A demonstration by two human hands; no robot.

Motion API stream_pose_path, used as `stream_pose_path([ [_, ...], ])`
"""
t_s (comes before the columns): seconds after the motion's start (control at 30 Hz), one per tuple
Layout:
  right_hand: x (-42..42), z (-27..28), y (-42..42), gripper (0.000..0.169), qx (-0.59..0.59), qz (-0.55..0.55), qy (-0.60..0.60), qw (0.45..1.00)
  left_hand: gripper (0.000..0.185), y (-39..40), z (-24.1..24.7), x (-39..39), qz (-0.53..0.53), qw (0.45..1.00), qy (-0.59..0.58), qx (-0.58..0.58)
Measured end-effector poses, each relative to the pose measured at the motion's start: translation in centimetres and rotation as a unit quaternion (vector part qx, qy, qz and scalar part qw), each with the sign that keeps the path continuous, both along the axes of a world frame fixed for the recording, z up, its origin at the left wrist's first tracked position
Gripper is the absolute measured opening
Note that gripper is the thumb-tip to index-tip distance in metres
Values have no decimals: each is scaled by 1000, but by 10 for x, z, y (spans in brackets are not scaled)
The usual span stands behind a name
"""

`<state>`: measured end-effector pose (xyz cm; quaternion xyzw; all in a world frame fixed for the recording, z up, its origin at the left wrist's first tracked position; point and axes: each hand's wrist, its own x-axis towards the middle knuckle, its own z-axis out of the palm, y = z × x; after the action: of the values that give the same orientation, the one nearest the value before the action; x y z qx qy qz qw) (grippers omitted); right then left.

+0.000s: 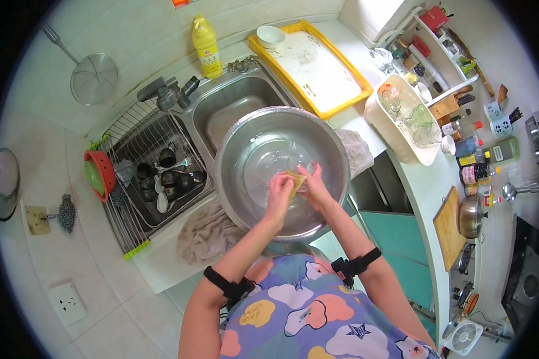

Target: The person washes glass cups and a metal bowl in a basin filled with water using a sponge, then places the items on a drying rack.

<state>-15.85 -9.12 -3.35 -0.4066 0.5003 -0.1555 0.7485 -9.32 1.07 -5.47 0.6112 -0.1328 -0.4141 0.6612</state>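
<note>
A large stainless steel basin is before me, spanning the sink's front edge. Over its inside, my left hand pinches a yellowish scrubbing cloth. My right hand grips a clear vessel, seemingly a drinking glass, against that cloth; the fingers hide much of it. Further clear, shiny shapes lie in the basin beyond my hands, too transparent to tell apart.
Left, a wire rack spans a sink bowl with dark cups and white spoons. Behind stand a faucet and yellow bottle. Rightward are a yellow-rimmed tray with a white bowl, and a cream bin of glasses.
</note>
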Motion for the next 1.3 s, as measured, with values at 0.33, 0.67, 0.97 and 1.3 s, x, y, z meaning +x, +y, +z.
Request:
stream_pose_path([
  [0.33,19,33,22,68,-228,53,-109,966,53,-12,29,22,4,975,191,-111],
  [0.67,11,40,21,76,-330,159,-30,930,50,-13,71,32,37,981,167,-86],
  [0.97,5,59,8,84,-248,168,-59,952,47,7,63,25,5,985,-168,-40],
  [1.3,-11,61,7,82,-276,213,-4,937,36,11,86,60,-149,957,-187,-166],
])
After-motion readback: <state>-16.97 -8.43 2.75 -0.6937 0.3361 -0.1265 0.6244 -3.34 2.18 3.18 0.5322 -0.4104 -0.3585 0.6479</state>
